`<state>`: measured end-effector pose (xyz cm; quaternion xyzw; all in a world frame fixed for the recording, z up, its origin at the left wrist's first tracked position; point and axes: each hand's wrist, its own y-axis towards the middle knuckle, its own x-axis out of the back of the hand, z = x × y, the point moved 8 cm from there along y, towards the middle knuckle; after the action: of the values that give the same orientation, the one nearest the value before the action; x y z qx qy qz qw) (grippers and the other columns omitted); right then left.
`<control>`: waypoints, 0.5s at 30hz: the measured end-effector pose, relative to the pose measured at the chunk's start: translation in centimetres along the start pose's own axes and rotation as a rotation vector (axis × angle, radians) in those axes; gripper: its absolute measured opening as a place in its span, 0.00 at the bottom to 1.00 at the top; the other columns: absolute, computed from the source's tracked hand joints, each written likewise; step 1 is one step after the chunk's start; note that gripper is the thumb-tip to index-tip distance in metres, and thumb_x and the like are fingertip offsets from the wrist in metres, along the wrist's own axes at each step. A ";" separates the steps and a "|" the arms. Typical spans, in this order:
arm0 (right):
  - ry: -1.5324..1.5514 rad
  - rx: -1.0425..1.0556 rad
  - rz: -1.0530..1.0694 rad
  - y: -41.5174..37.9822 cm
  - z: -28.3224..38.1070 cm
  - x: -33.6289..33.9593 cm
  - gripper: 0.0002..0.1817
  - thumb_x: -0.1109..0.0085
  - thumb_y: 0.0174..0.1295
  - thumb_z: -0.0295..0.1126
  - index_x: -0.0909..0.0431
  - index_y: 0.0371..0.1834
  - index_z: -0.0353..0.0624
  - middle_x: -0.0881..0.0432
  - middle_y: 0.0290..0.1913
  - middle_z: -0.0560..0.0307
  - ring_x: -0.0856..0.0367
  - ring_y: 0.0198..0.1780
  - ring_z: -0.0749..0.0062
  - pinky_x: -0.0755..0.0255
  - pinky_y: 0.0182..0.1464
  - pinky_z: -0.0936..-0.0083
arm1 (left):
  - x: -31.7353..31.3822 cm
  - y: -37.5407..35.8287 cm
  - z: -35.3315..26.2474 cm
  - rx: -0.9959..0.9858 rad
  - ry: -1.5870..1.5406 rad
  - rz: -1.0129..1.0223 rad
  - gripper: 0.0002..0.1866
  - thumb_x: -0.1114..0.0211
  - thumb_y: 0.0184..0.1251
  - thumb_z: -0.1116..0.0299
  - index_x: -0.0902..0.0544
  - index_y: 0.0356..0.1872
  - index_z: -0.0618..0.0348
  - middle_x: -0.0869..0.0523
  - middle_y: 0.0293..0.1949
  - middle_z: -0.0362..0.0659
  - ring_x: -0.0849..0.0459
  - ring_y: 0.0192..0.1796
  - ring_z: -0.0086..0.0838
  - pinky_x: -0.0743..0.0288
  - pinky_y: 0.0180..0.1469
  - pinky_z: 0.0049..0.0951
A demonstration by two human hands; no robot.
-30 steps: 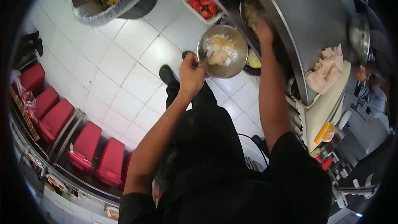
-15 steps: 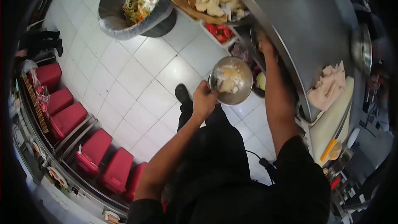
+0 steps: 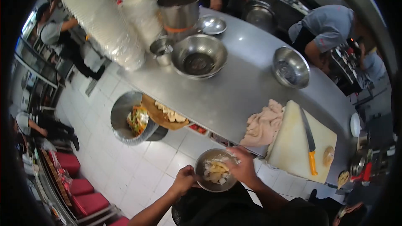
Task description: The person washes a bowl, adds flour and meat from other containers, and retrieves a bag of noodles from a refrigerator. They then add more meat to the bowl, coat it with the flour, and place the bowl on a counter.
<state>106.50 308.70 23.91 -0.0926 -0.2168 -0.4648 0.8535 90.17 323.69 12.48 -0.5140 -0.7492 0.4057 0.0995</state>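
One view only – head cam, fisheye, dark rounded edges. Looks down and fwd from above the wearer's torso, across the steel counter (image 3: 234, 88) to coworkers at the far side. Nearest, at frame bottom: both hands at a small bowl (image 3: 213, 170) – floor tiles left, cutting board (image 3: 299, 142) right.

No words or numbers can be read here; the things look too small and blurry to tell, maybe.
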 end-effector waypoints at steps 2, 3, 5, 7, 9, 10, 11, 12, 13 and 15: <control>-0.063 0.152 -0.243 0.8 3.0 6.8 0.15 0.35 0.52 0.22 0.19 0.45 0.39 0.18 0.43 0.49 0.19 0.49 0.63 0.26 0.49 0.73 | -3.4 0.3 -5.0 -0.044 0.033 0.098 0.08 0.36 0.56 0.79 0.27 0.33 0.60 0.23 0.33 0.41 0.17 0.32 0.31 0.13 0.33 0.34; -0.045 0.180 -0.360 1.0 5.0 10.1 0.15 0.35 0.52 0.22 0.20 0.44 0.38 0.18 0.42 0.50 0.19 0.47 0.64 0.27 0.48 0.74 | -5.7 0.6 -8.0 -0.093 -0.010 0.154 0.08 0.37 0.57 0.81 0.26 0.35 0.61 0.22 0.33 0.42 0.16 0.34 0.31 0.13 0.34 0.32; -0.031 0.186 -0.571 0.1 6.9 15.6 0.13 0.36 0.52 0.21 0.21 0.43 0.36 0.19 0.40 0.52 0.21 0.43 0.68 0.28 0.46 0.77 | -10.0 2.5 -13.6 -0.188 -0.018 0.172 0.09 0.40 0.59 0.82 0.25 0.40 0.63 0.21 0.36 0.44 0.16 0.37 0.32 0.14 0.38 0.33; -0.019 0.142 -0.740 -1.2 6.3 19.6 0.12 0.37 0.54 0.20 0.21 0.42 0.35 0.20 0.39 0.54 0.23 0.40 0.73 0.30 0.45 0.79 | -14.4 5.4 -18.9 -0.248 -0.076 0.221 0.10 0.42 0.61 0.81 0.27 0.44 0.63 0.20 0.39 0.46 0.15 0.39 0.32 0.14 0.39 0.33; 0.022 0.084 -0.889 -2.7 5.3 21.7 0.10 0.39 0.56 0.19 0.22 0.42 0.34 0.21 0.38 0.56 0.25 0.38 0.75 0.30 0.44 0.80 | -18.6 9.3 -24.4 -0.420 -0.255 0.235 0.12 0.42 0.62 0.80 0.28 0.47 0.64 0.20 0.41 0.47 0.15 0.40 0.32 0.15 0.38 0.32; 0.013 0.035 -0.897 -3.3 4.6 21.9 0.10 0.39 0.57 0.19 0.22 0.42 0.34 0.21 0.38 0.57 0.25 0.39 0.77 0.31 0.44 0.81 | -20.6 11.7 -27.1 -0.494 -0.237 0.300 0.15 0.44 0.63 0.81 0.30 0.50 0.62 0.21 0.46 0.47 0.17 0.46 0.33 0.16 0.46 0.34; 0.002 -0.012 -0.903 -3.9 3.8 21.9 0.09 0.40 0.57 0.18 0.22 0.42 0.34 0.21 0.38 0.58 0.25 0.39 0.78 0.31 0.44 0.81 | -22.1 14.6 -29.6 -0.579 -0.269 0.258 0.16 0.44 0.61 0.82 0.31 0.51 0.63 0.21 0.47 0.48 0.17 0.46 0.34 0.16 0.45 0.36; -0.010 -0.058 -0.913 -4.4 3.3 21.9 0.09 0.41 0.58 0.18 0.22 0.42 0.34 0.22 0.37 0.59 0.26 0.39 0.79 0.31 0.44 0.82 | -23.4 17.6 -31.8 -0.585 -0.333 0.207 0.16 0.45 0.61 0.82 0.30 0.51 0.63 0.22 0.48 0.49 0.18 0.46 0.35 0.16 0.45 0.37; 0.029 -0.109 -0.919 -4.7 3.0 21.4 0.08 0.40 0.59 0.20 0.22 0.41 0.34 0.21 0.36 0.60 0.25 0.37 0.79 0.31 0.44 0.82 | -24.3 20.4 -34.2 -0.590 -0.398 0.156 0.17 0.46 0.60 0.83 0.30 0.51 0.63 0.22 0.49 0.50 0.18 0.47 0.36 0.16 0.45 0.38; 0.003 -0.132 -0.859 -5.5 2.3 20.4 0.08 0.41 0.60 0.20 0.22 0.43 0.34 0.20 0.37 0.61 0.25 0.39 0.82 0.30 0.44 0.84 | -25.3 25.8 -38.7 -0.661 -0.609 0.028 0.14 0.43 0.57 0.81 0.30 0.46 0.64 0.21 0.44 0.51 0.16 0.41 0.38 0.15 0.38 0.35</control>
<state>110.98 291.10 35.00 -0.0478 -0.2042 -0.7908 0.5750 141.31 325.40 26.14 -0.3854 -0.8268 0.2785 -0.3006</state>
